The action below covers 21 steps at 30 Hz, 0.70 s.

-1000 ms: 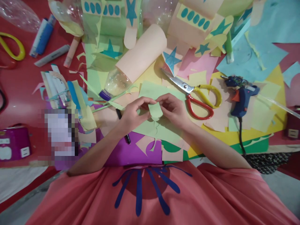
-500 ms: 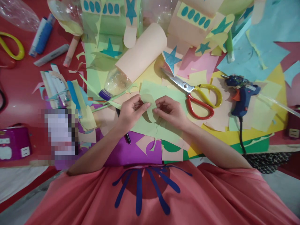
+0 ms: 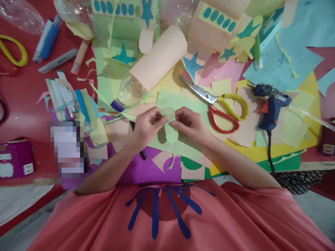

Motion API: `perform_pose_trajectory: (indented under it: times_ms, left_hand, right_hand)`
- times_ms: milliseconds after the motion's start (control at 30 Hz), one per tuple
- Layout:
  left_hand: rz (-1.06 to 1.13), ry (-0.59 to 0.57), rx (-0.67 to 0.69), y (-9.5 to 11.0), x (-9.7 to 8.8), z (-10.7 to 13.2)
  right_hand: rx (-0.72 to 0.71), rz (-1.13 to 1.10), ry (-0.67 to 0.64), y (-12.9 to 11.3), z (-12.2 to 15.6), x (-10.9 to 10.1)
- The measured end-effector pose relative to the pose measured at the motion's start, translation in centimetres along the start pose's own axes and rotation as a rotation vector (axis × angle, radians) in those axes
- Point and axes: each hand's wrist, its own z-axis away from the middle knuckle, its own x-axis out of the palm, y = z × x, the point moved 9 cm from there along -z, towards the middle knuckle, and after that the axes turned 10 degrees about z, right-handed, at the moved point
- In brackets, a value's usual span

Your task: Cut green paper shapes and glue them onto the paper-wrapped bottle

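Note:
Between my two hands is a small pale green paper strip (image 3: 171,132) with a rounded lower end. My left hand (image 3: 148,127) pinches its left edge between thumb and fingers. On the other edge, my right hand (image 3: 191,123) pinches it too, with curled fingers. Under them lies a light green paper sheet (image 3: 187,146). A black pen (image 3: 142,154) lies partly hidden beneath my left hand. Just right of my right hand are scissors (image 3: 209,98) with one yellow and one red handle, blades slightly parted.
A paper-wrapped bottle (image 3: 159,57) lies beyond my hands. To the right sits a blue glue gun (image 3: 272,108) with its cord running to the table edge. Markers (image 3: 49,40), paper scraps and a purple box (image 3: 17,158) are on the left. Star-decorated paper pieces (image 3: 123,54) lie at the back.
The green paper strip has turned in my fingers; its rounded end now extends lower toward me and its face shows more fully. Both hands stay nearly in place.

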Motion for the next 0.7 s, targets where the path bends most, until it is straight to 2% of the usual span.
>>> perform_pose_trajectory:
  times_ms: [167,367,700]
  left_hand:
    - [0.000,-0.011,-0.025,0.1,0.1,0.0]
    - [-0.097,-0.099,-0.074,-0.1,0.8,0.0]
    - [-0.070,-0.127,-0.100,-0.3,1.1,0.2]
  right_hand:
    - [-0.002,-0.023,0.004,-0.3,0.0,-0.2]
    - [0.056,-0.118,0.026,0.1,-0.2,-0.6]
    - [0.005,-0.139,0.113,-0.1,0.0,-1.0]
